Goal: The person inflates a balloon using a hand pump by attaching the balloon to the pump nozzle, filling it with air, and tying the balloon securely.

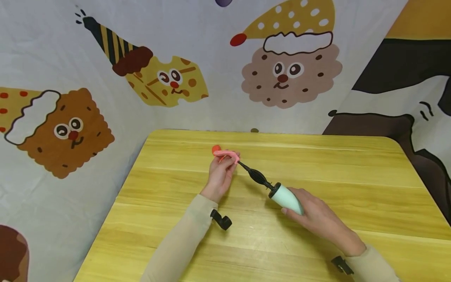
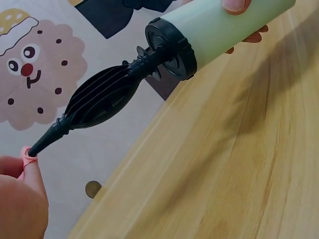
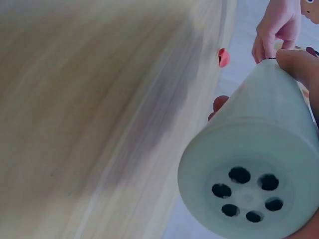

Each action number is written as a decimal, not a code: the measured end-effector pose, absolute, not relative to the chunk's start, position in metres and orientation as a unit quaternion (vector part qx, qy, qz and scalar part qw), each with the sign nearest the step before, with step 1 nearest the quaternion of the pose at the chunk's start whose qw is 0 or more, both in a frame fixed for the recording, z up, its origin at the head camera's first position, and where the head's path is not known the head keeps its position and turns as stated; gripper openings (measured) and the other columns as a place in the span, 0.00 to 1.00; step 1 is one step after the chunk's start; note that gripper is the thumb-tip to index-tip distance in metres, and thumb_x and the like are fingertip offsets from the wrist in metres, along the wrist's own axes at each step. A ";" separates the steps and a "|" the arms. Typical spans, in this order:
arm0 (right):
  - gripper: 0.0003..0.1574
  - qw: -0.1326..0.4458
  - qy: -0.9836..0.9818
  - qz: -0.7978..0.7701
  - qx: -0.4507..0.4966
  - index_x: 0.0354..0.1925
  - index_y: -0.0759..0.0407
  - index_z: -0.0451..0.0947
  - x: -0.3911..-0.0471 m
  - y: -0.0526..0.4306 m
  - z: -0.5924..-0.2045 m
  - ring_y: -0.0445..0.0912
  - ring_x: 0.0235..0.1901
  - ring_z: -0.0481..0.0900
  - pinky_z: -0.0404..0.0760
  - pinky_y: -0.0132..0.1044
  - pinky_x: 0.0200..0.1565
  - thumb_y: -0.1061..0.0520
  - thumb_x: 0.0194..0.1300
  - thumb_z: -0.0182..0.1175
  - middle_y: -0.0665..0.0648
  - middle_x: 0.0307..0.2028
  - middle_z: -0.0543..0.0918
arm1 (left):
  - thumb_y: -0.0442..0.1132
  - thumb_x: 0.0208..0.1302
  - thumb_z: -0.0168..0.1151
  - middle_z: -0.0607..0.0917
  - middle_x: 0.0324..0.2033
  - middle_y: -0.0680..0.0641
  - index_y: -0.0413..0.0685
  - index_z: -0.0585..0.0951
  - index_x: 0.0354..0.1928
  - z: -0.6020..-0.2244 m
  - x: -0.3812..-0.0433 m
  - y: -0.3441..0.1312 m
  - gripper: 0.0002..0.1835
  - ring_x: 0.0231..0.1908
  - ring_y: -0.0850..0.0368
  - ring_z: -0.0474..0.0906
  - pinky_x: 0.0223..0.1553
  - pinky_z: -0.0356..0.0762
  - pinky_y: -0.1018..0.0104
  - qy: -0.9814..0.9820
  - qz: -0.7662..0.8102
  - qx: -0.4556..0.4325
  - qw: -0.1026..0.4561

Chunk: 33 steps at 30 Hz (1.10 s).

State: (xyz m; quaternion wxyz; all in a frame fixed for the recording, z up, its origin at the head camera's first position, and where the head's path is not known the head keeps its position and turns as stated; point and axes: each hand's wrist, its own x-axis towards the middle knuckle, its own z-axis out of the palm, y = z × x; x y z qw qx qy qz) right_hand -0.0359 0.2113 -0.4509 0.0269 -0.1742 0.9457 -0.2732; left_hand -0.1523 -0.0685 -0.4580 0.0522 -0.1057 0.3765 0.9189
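Note:
Between thumb and fingers, my left hand [image 1: 221, 172] pinches a limp pink balloon [image 1: 227, 153] by its neck. The black ribbed nozzle [image 2: 102, 94] of a hand balloon pump points at that neck, and its tip is at the balloon's mouth in the left wrist view. My right hand [image 1: 318, 213] grips the pale green pump body [image 1: 287, 199], held tilted above the table. Several round holes show in the pump's end [image 3: 247, 197] in the right wrist view. Just beyond the left fingers is a red balloon [image 1: 216, 149], partly hidden; whether the hand touches it I cannot tell.
A wooden table [image 1: 282, 243] lies under both hands, its far edge close to a white cloth backdrop [image 1: 222, 78] printed with cartoon food. Black camera mounts sit at the left wrist [image 1: 221, 220] and right wrist [image 1: 341, 265].

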 end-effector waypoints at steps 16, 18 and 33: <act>0.41 0.030 0.944 -0.274 -0.179 0.70 0.59 0.71 -0.038 0.204 -0.449 0.51 0.45 0.82 0.82 0.49 0.41 0.38 0.69 0.67 0.62 0.57 0.82 | 0.18 0.74 0.48 0.74 0.56 0.36 0.26 0.60 0.67 -0.461 -0.152 -0.066 0.23 0.69 0.37 0.69 0.64 0.74 0.66 0.339 0.932 -0.118 0.058; 0.41 0.030 0.944 -0.275 -0.182 0.69 0.59 0.71 -0.038 0.203 -0.450 0.52 0.46 0.82 0.82 0.49 0.41 0.38 0.69 0.68 0.63 0.57 0.82 | 0.18 0.74 0.47 0.73 0.57 0.35 0.27 0.61 0.66 -0.462 -0.151 -0.066 0.21 0.70 0.38 0.69 0.64 0.74 0.67 0.325 0.936 -0.123 0.062; 0.39 0.013 0.938 -0.286 -0.193 0.69 0.59 0.72 -0.040 0.200 -0.444 0.50 0.44 0.82 0.82 0.46 0.39 0.41 0.69 0.68 0.62 0.56 0.83 | 0.19 0.76 0.45 0.70 0.64 0.34 0.32 0.68 0.62 -0.457 -0.149 -0.070 0.16 0.73 0.38 0.65 0.65 0.72 0.68 0.264 0.955 -0.096 0.097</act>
